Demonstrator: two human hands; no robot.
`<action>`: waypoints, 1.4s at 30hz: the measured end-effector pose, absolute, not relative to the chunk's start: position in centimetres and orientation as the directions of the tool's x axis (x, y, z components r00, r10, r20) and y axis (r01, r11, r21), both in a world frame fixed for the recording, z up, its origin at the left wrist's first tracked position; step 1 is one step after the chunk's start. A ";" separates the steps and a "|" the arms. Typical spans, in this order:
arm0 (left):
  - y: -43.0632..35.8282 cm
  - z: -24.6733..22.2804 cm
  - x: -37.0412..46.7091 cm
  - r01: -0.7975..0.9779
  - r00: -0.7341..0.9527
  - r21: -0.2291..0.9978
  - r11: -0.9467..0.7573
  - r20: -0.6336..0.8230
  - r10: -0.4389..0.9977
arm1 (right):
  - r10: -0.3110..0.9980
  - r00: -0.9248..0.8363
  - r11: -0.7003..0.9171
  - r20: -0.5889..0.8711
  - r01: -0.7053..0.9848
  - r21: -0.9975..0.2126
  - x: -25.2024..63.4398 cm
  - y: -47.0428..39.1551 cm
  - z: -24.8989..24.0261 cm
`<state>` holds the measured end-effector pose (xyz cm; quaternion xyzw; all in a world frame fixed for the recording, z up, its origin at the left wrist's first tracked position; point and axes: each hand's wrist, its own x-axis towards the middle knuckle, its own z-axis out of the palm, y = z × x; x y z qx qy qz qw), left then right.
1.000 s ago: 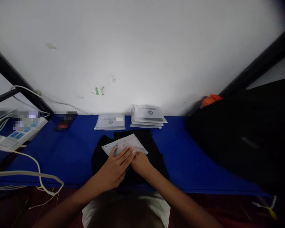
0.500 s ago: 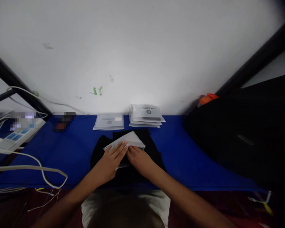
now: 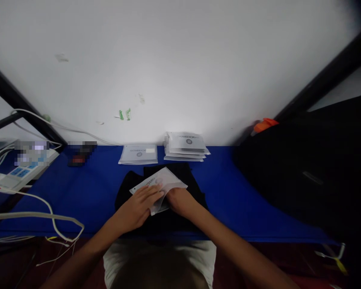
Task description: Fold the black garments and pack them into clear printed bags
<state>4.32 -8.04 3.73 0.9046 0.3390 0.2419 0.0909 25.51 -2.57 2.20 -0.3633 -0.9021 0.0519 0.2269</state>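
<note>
A frosted plastic zip bag (image 3: 171,179) with printed lettering lies tilted over black folded fabric (image 3: 195,200) in front of me. My left hand (image 3: 140,206) grips the bag from its left side, fingers pressed together across its upper face. At the bag's open right end, my right hand (image 3: 179,198) reaches inside up to about the knuckles. Its fingers are hidden by the bag, so what they hold cannot be made out.
Behind the fabric sit a single flat packed bag (image 3: 138,156) and a stack of similar bags (image 3: 186,146) against the wall. A power strip (image 3: 25,172) with white cables is at left on the blue table (image 3: 228,200). A large black item (image 3: 303,172) covers the right side.
My right hand has gone deeper into the bag, moving slightly right. The bag's mouth now spreads over its fingers, and the bag's lower corner shows below my left hand.
</note>
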 end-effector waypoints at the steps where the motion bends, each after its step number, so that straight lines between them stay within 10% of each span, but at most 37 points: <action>1: -8.2 3.6 4.1 0.569 0.596 0.344 -0.747 0.453 0.663 | 0.630 -0.677 0.775 0.381 0.580 -0.251 26.0 -3.0 2.8; 7: -8.7 3.3 4.2 0.527 0.427 0.311 -0.791 0.707 0.563 | 0.242 -0.675 0.942 0.697 0.335 -0.003 26.6 -5.7 5.1; 17: -9.0 2.7 5.8 0.490 0.322 0.311 -0.814 0.804 0.500 | 0.115 -0.620 0.937 0.776 0.327 0.122 24.9 -5.3 4.5; 33: -9.7 4.2 3.6 0.530 0.150 0.370 -0.763 0.845 0.514 | 0.387 -0.582 0.767 0.715 0.634 0.100 32.5 0.2 1.5; 42: -9.9 3.0 3.6 0.381 0.119 0.547 -0.746 0.771 0.626 | 0.465 -0.664 0.846 0.585 0.529 -0.072 29.5 -2.1 3.7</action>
